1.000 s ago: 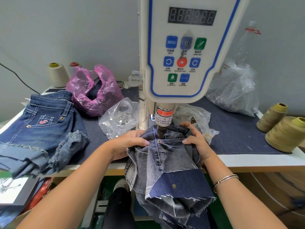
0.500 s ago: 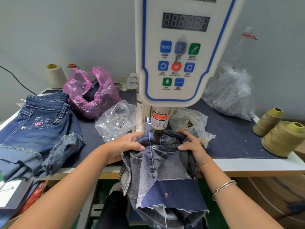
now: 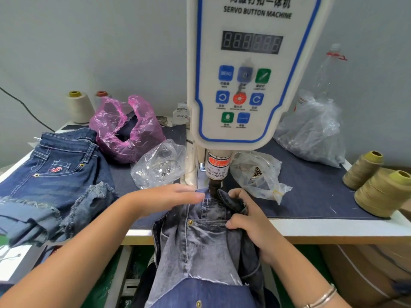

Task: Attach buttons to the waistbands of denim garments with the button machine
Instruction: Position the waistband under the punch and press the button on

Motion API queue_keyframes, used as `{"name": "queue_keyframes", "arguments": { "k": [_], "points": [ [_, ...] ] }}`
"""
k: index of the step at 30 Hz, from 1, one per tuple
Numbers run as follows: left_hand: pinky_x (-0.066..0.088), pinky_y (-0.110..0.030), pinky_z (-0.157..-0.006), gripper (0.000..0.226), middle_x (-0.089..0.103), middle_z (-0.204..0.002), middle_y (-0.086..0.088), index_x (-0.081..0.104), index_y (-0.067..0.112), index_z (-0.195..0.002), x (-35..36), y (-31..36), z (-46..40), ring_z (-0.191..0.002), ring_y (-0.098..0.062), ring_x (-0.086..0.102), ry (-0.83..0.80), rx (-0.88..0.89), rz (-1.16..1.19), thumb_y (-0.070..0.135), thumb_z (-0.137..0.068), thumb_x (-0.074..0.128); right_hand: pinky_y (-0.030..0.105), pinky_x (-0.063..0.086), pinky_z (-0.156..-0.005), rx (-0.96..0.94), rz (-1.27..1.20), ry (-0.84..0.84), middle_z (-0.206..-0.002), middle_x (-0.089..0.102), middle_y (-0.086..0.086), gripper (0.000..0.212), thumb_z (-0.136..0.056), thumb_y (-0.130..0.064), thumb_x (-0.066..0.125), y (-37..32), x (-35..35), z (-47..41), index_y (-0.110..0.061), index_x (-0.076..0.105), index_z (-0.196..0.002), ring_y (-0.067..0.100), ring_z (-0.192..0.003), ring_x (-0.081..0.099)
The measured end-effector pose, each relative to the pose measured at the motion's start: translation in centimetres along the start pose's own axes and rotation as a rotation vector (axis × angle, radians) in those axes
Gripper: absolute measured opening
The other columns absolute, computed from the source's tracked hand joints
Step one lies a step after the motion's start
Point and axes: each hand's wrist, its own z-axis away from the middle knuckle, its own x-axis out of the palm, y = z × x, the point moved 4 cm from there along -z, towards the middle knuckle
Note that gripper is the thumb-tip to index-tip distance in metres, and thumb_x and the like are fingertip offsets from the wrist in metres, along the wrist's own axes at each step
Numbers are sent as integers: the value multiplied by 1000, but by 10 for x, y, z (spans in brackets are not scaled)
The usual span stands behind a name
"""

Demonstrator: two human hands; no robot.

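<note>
**K:** Delta vs half a second back?

**M:** Head camera is sitting closer and tilted up, so the machine's title line is now showing. Left hand (image 3: 164, 201) is lying flatter on the garment than before; right hand (image 3: 249, 225) is sitting lower on the waistband, thumb at the pocket seam. Washed grey denim garment (image 3: 200, 245) is staying under the punch, hanging off the table's front edge (image 3: 333, 227).

**K:** Readable text?

**M:** Button machine (image 3: 249, 70) panel is reading "SERVO BUTTON MACHINE" under a row of Chinese characters. One blue key is reading "MENU". Display is showing unlit segments only. Punch head label (image 3: 218, 167) is reading "WARNING" in red, then partly "...KE CARE OF ...UR FINGER". Other key captions are too small.

**K:** Hands?

**M:** Left is pressing down with fingers straight and together, fingertips just left of the punch. Right is gripping the bunched waistband, fingers curled round the fold, thumb pinching on top. The two are apart, one on each side of the punch.

**K:** Anything else nearby?

**M:** Blue denim shorts (image 3: 55, 174) are lying at table left; clear bag of metal buttons (image 3: 160, 167) is sitting just beside the machine column.
</note>
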Motion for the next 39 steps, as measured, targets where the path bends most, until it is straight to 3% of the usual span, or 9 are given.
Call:
{"name": "queue_keyframes", "arguments": {
  "k": [8,14,17,20,24,29,34,36,39],
  "points": [
    [47,-40,-102,21,70,-116,-1,64,17,-115,13,14,11,-108,-18,65,-102,87,-123,26,-99,55,31,45,-76,71,-67,129,-88,64,4,5,-88,-26,66,7,5,1,-22,63,-85,15,-84,61],
    [48,-48,-94,56,66,-97,-15,64,0,-110,26,17,24,-91,-22,63,-71,153,14,48,-81,67,23,52,-70,14,44,68,-90,71,-2,8,-88,-28,65,4,23,7,-33,63,-93,10,-83,68],
    [54,-32,-82,27,73,-99,-11,74,8,-102,17,25,42,-89,-22,70,-76,286,368,20,-78,69,30,53,-85,-14,3,-143,-100,72,-3,54,-73,-30,70,-3,32,9,-30,48,-122,17,-96,67],
    [56,-19,-62,29,74,-70,0,80,25,-70,-20,22,53,-64,-9,71,210,399,585,3,-65,62,28,47,-96,70,203,-311,-115,69,-8,55,-76,-22,68,-11,28,19,-23,46,-126,12,-110,62],
    [52,-40,-93,60,68,-98,-32,71,-8,-102,-57,34,73,-98,-39,66,74,590,907,-7,-89,12,45,42,-106,189,579,-482,-124,66,4,42,-84,-30,65,5,20,34,-17,60,-124,20,-117,61],
    [54,-15,-55,58,72,-66,2,77,28,-66,-101,29,88,-58,-8,68,510,376,492,-11,-77,35,31,49,-86,100,496,-350,-94,72,-4,19,-82,-43,62,2,32,30,-33,70,-95,9,-90,65],
    [42,-26,-92,45,64,-114,-8,61,16,-111,-115,33,86,-104,-16,59,710,201,-225,-17,-85,44,16,45,-85,-91,426,-198,-99,69,-19,23,-81,-48,54,-27,51,17,-44,66,-101,0,-97,63],
    [34,-19,-104,28,58,-127,12,56,33,-117,-92,46,81,-122,-5,49,581,295,-357,21,-93,61,18,46,-89,-168,464,-150,-105,69,-16,25,-86,-41,51,-35,64,8,-33,62,-107,1,-101,62],
    [4,5,-103,71,22,-132,51,28,60,-130,-47,53,70,-124,34,10,201,297,-597,82,-68,52,34,46,-98,-232,496,-107,-110,68,-2,32,-88,-34,48,-45,79,-7,-18,62,-112,11,-105,61]
  ]
}}
